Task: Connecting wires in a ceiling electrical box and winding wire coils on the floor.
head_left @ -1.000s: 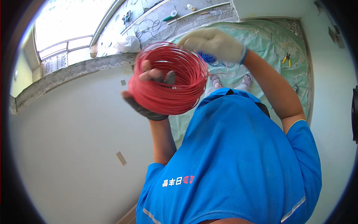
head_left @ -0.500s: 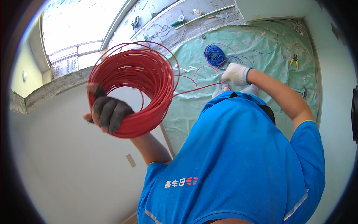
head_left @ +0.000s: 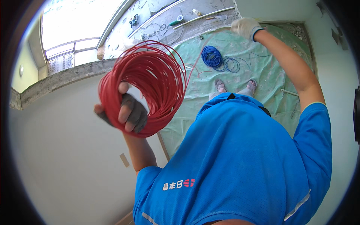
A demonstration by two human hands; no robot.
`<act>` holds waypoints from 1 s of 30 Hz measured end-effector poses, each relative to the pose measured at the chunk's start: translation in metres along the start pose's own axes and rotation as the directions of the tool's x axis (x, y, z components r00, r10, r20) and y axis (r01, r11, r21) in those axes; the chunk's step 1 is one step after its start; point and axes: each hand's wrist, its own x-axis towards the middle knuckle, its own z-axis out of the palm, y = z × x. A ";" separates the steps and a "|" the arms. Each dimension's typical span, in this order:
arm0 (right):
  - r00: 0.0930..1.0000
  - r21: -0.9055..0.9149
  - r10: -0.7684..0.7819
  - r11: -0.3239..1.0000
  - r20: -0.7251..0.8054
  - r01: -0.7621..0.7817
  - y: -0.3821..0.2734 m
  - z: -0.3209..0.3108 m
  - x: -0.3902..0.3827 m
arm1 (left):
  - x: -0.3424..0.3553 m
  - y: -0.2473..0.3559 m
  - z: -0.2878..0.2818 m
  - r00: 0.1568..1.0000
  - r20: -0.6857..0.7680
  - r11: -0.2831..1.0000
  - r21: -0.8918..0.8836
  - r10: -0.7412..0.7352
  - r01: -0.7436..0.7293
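My left hand (head_left: pixel 125 110), in a torn dark glove, grips the lower rim of a large coil of red wire (head_left: pixel 144 84) held up at chest height. One red strand (head_left: pixel 198 50) runs from the coil up to my right hand (head_left: pixel 244 27), which wears a white glove and is stretched far out above the floor, closed on the strand's end. Below my arm a smaller coil of blue wire (head_left: pixel 213 58) lies on the green floor sheet (head_left: pixel 232 82), loose loops trailing to its right.
My blue shirt fills the lower right, my sandalled feet (head_left: pixel 236 87) stand on the sheet. A white wall is on the left under a window (head_left: pixel 71 30). Tools, a pipe and cables lie on the bare concrete strip (head_left: pixel 176 22) beyond the sheet.
My right hand has moved up and away from the coil, drawing out a red strand. My left hand has shifted the red coil right and lower, closer to my chest.
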 end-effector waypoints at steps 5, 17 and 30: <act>0.909 0.959 0.415 0.268 -0.024 -0.097 -0.021 -0.054 -0.001 | 0.010 -0.028 -0.041 0.985 -0.164 0.997 0.062 0.053 -0.044; 0.773 0.665 -0.224 0.404 -0.593 0.628 -0.160 -0.062 -0.079 | 0.032 -0.086 -0.096 0.859 -0.374 0.931 0.031 0.349 -0.365; 0.956 0.563 -0.201 0.774 -0.213 0.289 -0.066 0.088 -0.187 | 0.023 -0.030 -0.092 0.888 -0.157 0.876 -0.160 0.433 -0.455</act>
